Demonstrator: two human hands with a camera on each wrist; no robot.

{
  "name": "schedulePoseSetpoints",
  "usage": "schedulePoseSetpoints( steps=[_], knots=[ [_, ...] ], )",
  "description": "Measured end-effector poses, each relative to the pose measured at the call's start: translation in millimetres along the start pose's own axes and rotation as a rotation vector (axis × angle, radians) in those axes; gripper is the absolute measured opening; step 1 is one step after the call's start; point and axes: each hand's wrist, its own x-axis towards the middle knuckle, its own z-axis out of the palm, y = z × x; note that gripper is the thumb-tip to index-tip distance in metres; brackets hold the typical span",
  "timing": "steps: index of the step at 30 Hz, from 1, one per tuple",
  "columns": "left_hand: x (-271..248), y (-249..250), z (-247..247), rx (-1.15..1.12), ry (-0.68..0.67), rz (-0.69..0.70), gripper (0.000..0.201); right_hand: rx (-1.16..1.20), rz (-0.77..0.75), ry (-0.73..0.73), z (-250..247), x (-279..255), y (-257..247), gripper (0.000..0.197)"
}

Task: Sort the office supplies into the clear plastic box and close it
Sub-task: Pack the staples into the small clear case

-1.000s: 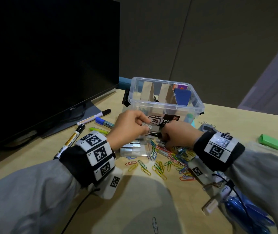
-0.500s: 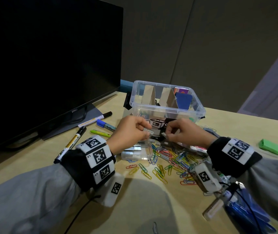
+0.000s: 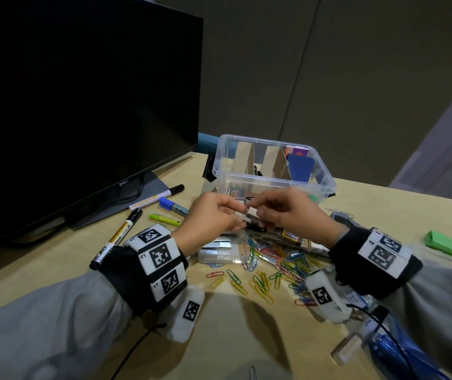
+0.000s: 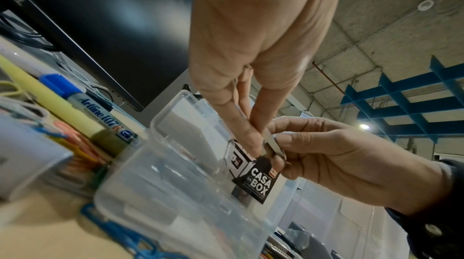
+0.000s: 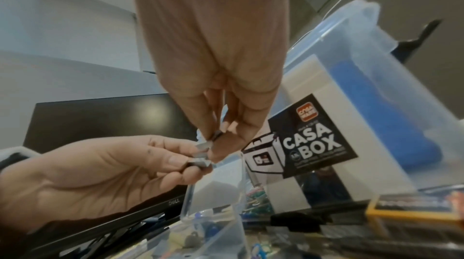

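Observation:
My left hand (image 3: 219, 212) and right hand (image 3: 279, 212) meet just in front of the clear plastic box (image 3: 326, 179), above the table. Between them they pinch short silver staple strips (image 3: 248, 212). In the right wrist view my right hand (image 5: 216, 140) pinches one strip (image 5: 202, 144), and the left hand (image 5: 100, 174) holds another strip (image 5: 198, 162) just below. In the left wrist view my left hand (image 4: 254, 142) pinches the metal strip (image 4: 275, 146) against the right hand (image 4: 339, 164). The box is open, with cardboard dividers (image 3: 274, 163) and a blue item inside.
A small clear case (image 3: 224, 252) with staple strips lies under my hands. Coloured paper clips (image 3: 271, 270) are scattered beside it. Several markers (image 3: 117, 237) lie left, by the black monitor (image 3: 82, 105). A green item (image 3: 444, 244) sits far right. Blue pens (image 3: 394, 357) lie at the bottom right.
My right hand rose from the pile on the table with a small staple strip and moved left to meet the left hand. The left hand lifted slightly.

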Motion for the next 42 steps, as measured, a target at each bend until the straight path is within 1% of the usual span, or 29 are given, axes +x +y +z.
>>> schedulePoseSetpoints(
  steps=[4,6,10,14,16,18,20,22,23,25,27,28,30,32,34,36,39,42],
  knots=[
    [-2.5,0.3,-2.1,-0.038,-0.021,-0.011,0.02,-0.033,-0.027,0.05,4.8,6.4,2.7,0.017],
    [-3.7,1.0,-2.3,-0.061,-0.019,-0.014,0.02,-0.057,-0.049,0.047,6.6,8.2,3.2,0.015],
    [-3.7,2.7,-4.3,-0.131,0.027,-0.027,0.023,-0.044,-0.069,0.051,11.3,9.6,1.3,0.013],
    [-7.1,6.9,-5.4,-0.162,-0.005,-0.034,0.021,-0.071,-0.1,0.063,17.7,14.1,-0.9,0.01],
    [-7.2,7.7,-6.3,-0.207,0.01,-0.049,0.021,-0.103,-0.134,0.074,19.5,16.7,-3.0,0.01],
    [-7.0,7.7,-8.0,-0.221,0.063,-0.07,0.018,-0.191,-0.197,0.083,20.6,17.5,-6.9,0.011],
    [-7.1,7.8,-10.3,-0.183,0.108,-0.066,0.016,-0.335,-0.293,0.049,22.7,17.7,-12.5,0.018],
    [-8.8,9.1,-12.3,-0.145,0.121,-0.059,0.015,-0.517,-0.375,0.026,27.0,19.0,-15.5,0.023],
    [-8.9,8.4,-13.1,-0.121,0.115,-0.068,0.015,-0.585,-0.397,0.039,28.9,19.7,-16.6,0.021],
    [-8.9,5.3,-14.7,-0.015,0.098,-0.089,0.013,-0.646,-0.399,0.054,31.2,21.8,-18.1,0.017],
    [-9.9,3.5,-16.6,0.158,0.102,-0.076,0.01,-0.673,-0.363,-0.009,32.1,23.4,-19.0,0.015],
    [-12.5,4.3,-18.2,0.289,0.098,-0.043,0.009,-0.691,-0.332,-0.064,32.5,23.5,-18.8,0.016],
    [-19.9,7.9,-20.9,0.677,0.052,0.066,0.015,-0.73,-0.26,-0.169,33.6,22.6,-16.3,0.017],
    [-27.8,8.2,-21.7,1.042,-0.081,0.19,0.029,-0.753,-0.207,-0.214,35.0,20.8,-12.9,0.015],
    [-32.7,3.7,-20.8,1.302,-0.248,0.256,0.042,-0.764,-0.167,-0.208,36.0,19.8,-9.6,0.014],
    [-35.1,-1.4,-20.3,1.436,-0.355,0.222,0.043,-0.787,-0.152,-0.195,37.6,19.2,-9.2,0.015],
    [-35.6,-4.0,-21.2,1.526,-0.425,0.172,0.033,-0.775,-0.156,-0.201,39.8,18.2,-8.5,0.017],
    [-36.0,-1.5,-21.8,1.608,-0.504,0.102,0.037,-0.756,-0.151,-0.203,41.5,18.8,-8.1,0.018]
  ],
)
